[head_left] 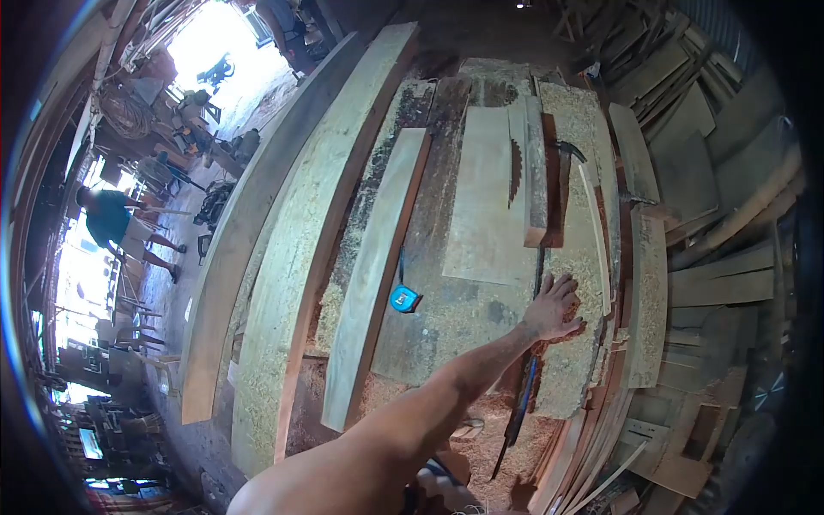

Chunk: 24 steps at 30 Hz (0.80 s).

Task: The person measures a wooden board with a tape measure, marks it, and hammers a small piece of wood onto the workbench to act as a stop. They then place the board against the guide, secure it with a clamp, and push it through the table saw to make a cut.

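My left hand (554,309) lies with spread fingers on the sawdust-covered workbench (481,339), just below the end of a short thick wood block (535,184). Nothing is held in it. A blue tape measure (403,298) rests to its left, beside a long pale plank (376,275). A wide thin board (485,202) lies flat between that plank and the block. Right of the block are a dark curved-handled tool (571,152) and a thin light strip (596,232). My right hand cannot be seen.
Two long thick beams (300,232) run along the bench's left side. A blue and black rod-like tool (520,403) is near the front edge. Boards (721,283) lean and pile at right. Another person (110,216) stands at far left; a further person is partly visible at the top.
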Motion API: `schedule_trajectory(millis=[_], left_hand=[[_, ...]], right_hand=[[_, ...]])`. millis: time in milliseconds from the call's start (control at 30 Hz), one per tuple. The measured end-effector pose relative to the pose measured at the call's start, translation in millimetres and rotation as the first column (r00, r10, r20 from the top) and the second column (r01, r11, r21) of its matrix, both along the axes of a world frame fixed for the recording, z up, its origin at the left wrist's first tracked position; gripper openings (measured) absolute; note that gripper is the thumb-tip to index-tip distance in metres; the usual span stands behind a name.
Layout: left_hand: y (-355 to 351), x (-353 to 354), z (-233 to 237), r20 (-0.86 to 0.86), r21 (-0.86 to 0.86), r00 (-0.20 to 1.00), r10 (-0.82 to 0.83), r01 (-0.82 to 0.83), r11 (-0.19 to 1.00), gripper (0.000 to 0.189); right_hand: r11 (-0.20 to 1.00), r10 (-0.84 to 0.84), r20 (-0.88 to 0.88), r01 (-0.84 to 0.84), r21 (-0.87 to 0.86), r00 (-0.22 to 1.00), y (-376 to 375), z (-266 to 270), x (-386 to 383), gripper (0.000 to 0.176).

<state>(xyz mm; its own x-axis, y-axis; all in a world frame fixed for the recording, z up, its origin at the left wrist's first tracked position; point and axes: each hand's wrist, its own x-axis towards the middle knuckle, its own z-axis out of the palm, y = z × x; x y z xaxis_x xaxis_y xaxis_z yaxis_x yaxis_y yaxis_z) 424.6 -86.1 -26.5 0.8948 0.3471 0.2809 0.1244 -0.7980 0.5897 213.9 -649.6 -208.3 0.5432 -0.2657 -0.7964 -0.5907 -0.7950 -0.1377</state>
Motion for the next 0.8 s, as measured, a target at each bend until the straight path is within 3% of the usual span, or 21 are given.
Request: schedule_trajectory(millis=[33, 100, 167, 200, 267, 300, 333, 367, 400, 433, 467, 533, 600, 633, 667, 767, 800], left_hand=[[-2.4, -6.1, 2.5, 0.02, -0.031, 1.0, -0.006, 0.007, 0.999, 0.058], [15.6, -25.9, 23.3, 0.119, -0.018, 0.992, -0.032, 0.034, 0.999, 0.054], [26.4, -74.9, 35.2, 0.213, -0.005, 0.977, 0.005, -0.004, 1.0, 0.049], [59.6, -111.4, 81.5, 0.108, -0.226, 0.99, -0.095, 0.118, 0.967, 0.04], [92.4, -188.4, 101.2, -0.078, -0.037, 0.985, 0.156, -0.159, 0.987, 0.024], [130.4, -232.6, 79.3, -0.02, -0.035, 0.994, 0.11, -0.11, 0.993, 0.025], [150.5, -267.3, 112.1, -0.356, 0.062, 0.912, 0.204, -0.194, 0.979, 0.034], [163.6, -304.7, 74.3, -0.219, 0.203, 0.924, 0.312, -0.27, 0.941, 0.057], [176.7, -325.5, 62.7, -0.351, 0.295, 0.897, 0.269, -0.166, 0.941, 0.067], [183.0, -341.3, 53.2, -0.478, 0.374, 0.846, 0.234, -0.045, 0.926, 0.078], [191.9, -348.8, 40.7, -0.477, 0.421, 0.854, 0.207, 0.015, 0.907, 0.08], [196.5, -365.2, 22.3, -0.488, 0.508, 0.861, 0.144, 0.146, 0.849, 0.082], [199.5, -353.2, 36.1, -0.508, 0.417, 0.858, 0.072, 0.171, 0.893, 0.083], [201.5, -349.9, 45.8, -0.524, 0.372, 0.851, 0.041, 0.185, 0.91, 0.083], [199.0, -343.9, 50.2, -0.431, 0.401, 0.902, 0.028, 0.164, 0.901, 0.082], [205.8, -330.1, 34.9, -0.504, 0.293, 0.863, -0.029, 0.203, 0.934, 0.075], [205.9, -323.7, 41.8, -0.488, 0.149, 0.87, -0.067, 0.159, 0.976, 0.072]], right_hand=[[0.972, -0.215, -0.069, 0.22, 0.079, 0.974, -28.8, -10.3, 22.3, 0.089], [0.941, -0.312, -0.076, 0.319, 0.113, 0.947, -68.5, -5.5, 66.7, 0.088], [0.948, -0.319, 0.211, 0.306, 0.092, 0.924, -75.7, 26.8, 99.6, 0.079], [0.982, -0.188, 0.317, 0.174, 0.071, 0.93, -69.1, 65.3, 108.6, 0.071], [0.959, 0.228, 0.514, -0.282, 0.029, 0.827, -55.4, 140.8, 117.6, 0.055], [0.902, 0.335, 0.583, -0.43, 0.027, 0.74, -18.6, 188.1, 121.2, 0.047], [0.855, 0.354, 0.638, -0.514, 0.077, 0.684, 15.9, 222.1, 126.8, 0.042], [0.894, 0.312, 0.573, -0.439, 0.094, 0.758, 57.9, 249.6, 135.2, 0.04], [0.941, 0.205, 0.721, -0.335, 0.039, 0.662, 102.2, 258.2, 124.8, 0.039], [0.91, 0.386, 0.635, -0.389, -0.144, 0.669, 149.4, 288.1, 126.4, 0.041], [0.881, 0.394, 0.703, -0.462, -0.105, 0.592, 179.4, 279.0, 127.4, 0.041], [0.848, 0.219, 0.666, -0.476, 0.231, 0.713, 299.1, 331.2, 96.9, 0.039], [0.71, 0.387, 0.706, -0.68, 0.181, 0.593, 376.9, 320.4, 87.5, 0.042], [0.708, 0.377, 0.582, -0.63, 0.319, 0.72, 420.2, 338.8, 74.3, 0.042], [0.66, 0.448, 0.555, -0.678, 0.324, 0.701, 449.8, 327.3, 66.0, 0.043], [0.526, 0.544, 0.399, -0.671, 0.522, 0.738, 529.6, 304.3, 45.6, 0.05], [0.497, 0.513, 0.411, -0.651, 0.574, 0.754, 546.4, 281.3, 40.4, 0.05]])
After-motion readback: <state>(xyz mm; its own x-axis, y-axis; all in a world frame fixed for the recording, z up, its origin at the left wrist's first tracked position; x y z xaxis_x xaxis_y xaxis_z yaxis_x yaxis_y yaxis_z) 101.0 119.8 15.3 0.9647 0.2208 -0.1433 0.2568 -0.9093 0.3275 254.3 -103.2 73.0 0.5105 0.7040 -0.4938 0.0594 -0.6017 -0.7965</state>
